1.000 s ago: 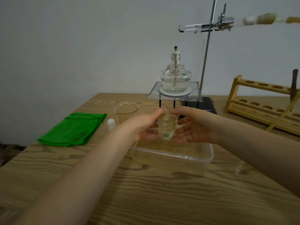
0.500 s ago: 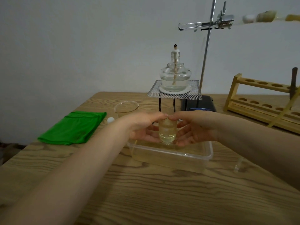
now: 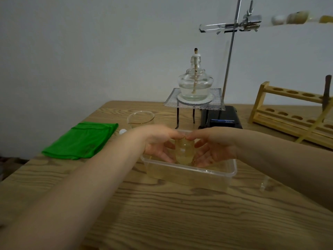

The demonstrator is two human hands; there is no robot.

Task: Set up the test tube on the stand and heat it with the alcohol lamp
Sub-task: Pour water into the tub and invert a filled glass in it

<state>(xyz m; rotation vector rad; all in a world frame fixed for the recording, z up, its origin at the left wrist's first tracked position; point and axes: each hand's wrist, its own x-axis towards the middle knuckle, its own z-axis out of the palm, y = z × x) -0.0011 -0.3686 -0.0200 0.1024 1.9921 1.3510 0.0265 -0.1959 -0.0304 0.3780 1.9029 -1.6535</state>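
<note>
A test tube (image 3: 212,28) lies level in the clamp (image 3: 249,22) high on the stand's rod (image 3: 230,56), with a stopper and tubing (image 3: 295,18) running off to the right. The alcohol lamp (image 3: 195,83), its wick unlit, sits on wire gauze (image 3: 214,102) over a tripod. In front, my left hand (image 3: 158,141) and my right hand (image 3: 214,145) together hold a small clear bottle (image 3: 184,150) of pale liquid upright inside a clear plastic tub (image 3: 189,173) of water. Thumbs touch at the bottle's top, fingers wrap its sides.
A glass beaker (image 3: 141,119) and a white cap (image 3: 122,131) stand left of the tripod, beside a folded green cloth (image 3: 82,139). A wooden test tube rack (image 3: 292,112) fills the right rear. The stand's black base (image 3: 221,118) lies behind the tub.
Both hands have lowered the bottle a little, down into the tub. The thumbs have closed together over its top.
</note>
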